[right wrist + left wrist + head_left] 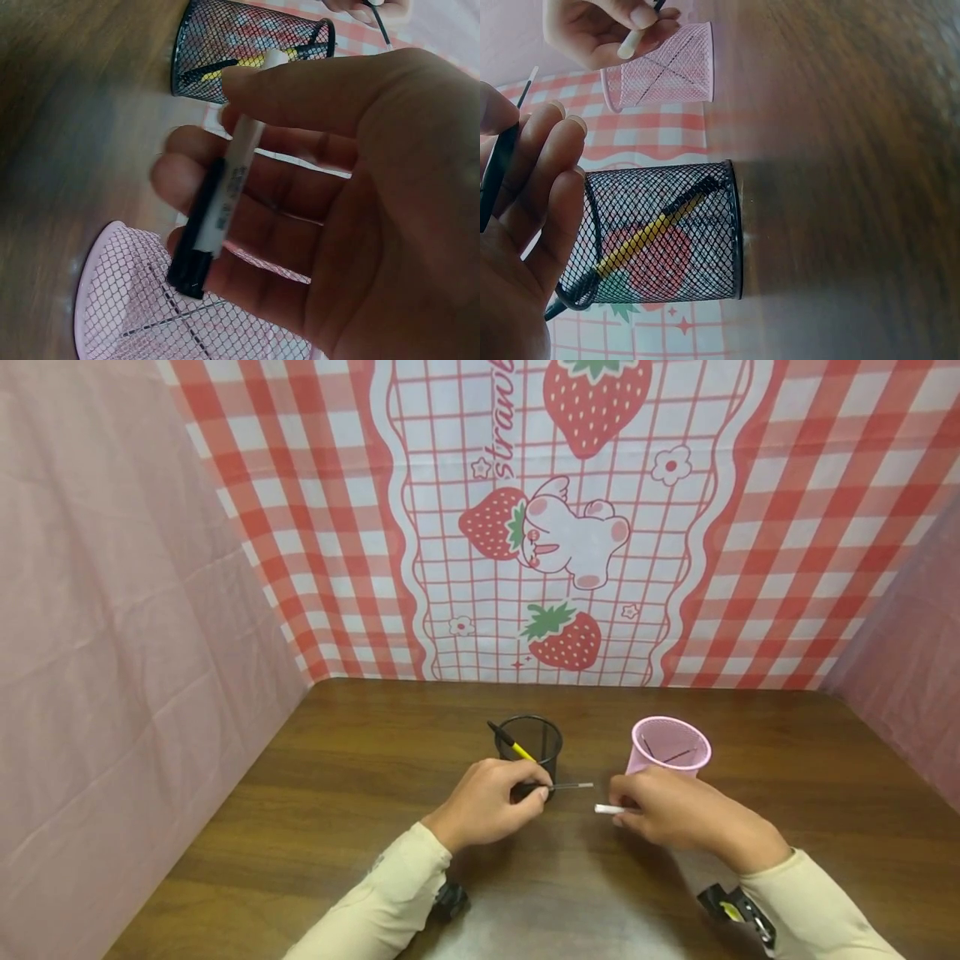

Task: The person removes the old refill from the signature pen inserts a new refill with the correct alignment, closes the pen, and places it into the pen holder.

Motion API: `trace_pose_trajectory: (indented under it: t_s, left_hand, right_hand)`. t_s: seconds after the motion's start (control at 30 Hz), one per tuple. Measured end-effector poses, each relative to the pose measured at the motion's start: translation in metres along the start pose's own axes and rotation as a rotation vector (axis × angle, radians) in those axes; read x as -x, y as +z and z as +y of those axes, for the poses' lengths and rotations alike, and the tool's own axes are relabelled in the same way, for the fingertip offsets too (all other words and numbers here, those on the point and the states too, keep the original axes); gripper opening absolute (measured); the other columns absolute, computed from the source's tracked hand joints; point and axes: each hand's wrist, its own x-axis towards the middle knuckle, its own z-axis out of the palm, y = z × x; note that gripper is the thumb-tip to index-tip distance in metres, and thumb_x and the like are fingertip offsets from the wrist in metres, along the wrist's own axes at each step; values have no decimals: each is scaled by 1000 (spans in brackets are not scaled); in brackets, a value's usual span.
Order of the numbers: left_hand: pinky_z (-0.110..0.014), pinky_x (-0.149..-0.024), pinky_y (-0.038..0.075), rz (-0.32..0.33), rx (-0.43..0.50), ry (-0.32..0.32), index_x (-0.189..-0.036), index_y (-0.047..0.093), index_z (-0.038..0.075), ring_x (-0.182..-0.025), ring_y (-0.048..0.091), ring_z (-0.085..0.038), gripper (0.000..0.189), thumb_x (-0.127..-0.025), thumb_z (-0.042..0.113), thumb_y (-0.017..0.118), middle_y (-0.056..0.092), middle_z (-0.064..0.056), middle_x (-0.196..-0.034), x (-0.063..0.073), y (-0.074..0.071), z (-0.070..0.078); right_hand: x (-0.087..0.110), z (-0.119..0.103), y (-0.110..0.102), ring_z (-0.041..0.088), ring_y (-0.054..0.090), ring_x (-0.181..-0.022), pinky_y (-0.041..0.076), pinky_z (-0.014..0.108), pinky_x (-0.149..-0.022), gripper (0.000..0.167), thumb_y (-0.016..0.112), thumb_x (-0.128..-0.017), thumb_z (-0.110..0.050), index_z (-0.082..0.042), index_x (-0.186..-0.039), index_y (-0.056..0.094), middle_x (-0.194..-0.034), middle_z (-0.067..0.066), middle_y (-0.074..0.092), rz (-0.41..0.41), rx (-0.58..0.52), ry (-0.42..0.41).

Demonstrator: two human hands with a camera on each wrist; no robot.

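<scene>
Refill and barrel: pale tip of the refill (573,786) directed toward the white end of the barrel (610,809); near, not touching. The step appears to be bringing the two into line; best done by lowering the tip to the barrel's axis, then feeding slowly and straight, as the slender shaft would probably bend if pushed askew.
Left hand (491,803): pinches the refill's thick part, left of the pink cup (639,762).
Right hand (671,806): pinches the barrel between thumb and fingers, just in front of the pink cup; contact with that cup cannot be told. The hands are apart.
Refill form: thick black section, thin dark shaft, pale tip.
Barrel form: white tube, small dark lettering too blurred to read, black clip and black far end; whether the white end is open cannot be told.
Black cup (737,232): mesh, left of the pink cup; a yellow-and-black pen (519,747) leans inside.
Pink cup contents: thin dark rods (681,754), crossed.
</scene>
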Motion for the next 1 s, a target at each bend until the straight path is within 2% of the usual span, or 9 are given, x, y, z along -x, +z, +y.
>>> trace_pose_trajectory:
  t_s: [0.3,0.7,1.0]
  left_hand:
    - [-14,-66,45,-8,9,3,-97,72,18,-67,53,3,9,-91,17,66,70,10,-85,0,0,-1]
    - [-14,-66,44,-28,21,4,-98,72,15,-66,54,1,9,-91,17,67,68,10,-83,1,0,-1]
    - [-14,-66,44,-38,22,0,-99,72,16,-66,52,2,9,-92,17,66,68,10,-84,1,0,-1]
  right_hand:
    - [3,3,4,0,41,-57,36,24,-52,25,76,-84,-14,-24,-77,55,-65,-16,44,-94,7,36]
    - [5,6,7,0,43,-58,38,25,-52,26,78,-82,-11,-22,-76,55,-66,-16,46,-124,-7,29]
    - [5,7,8,2,43,-59,39,26,-54,28,79,-79,-13,-23,-74,54,-67,-17,46,-131,33,28]
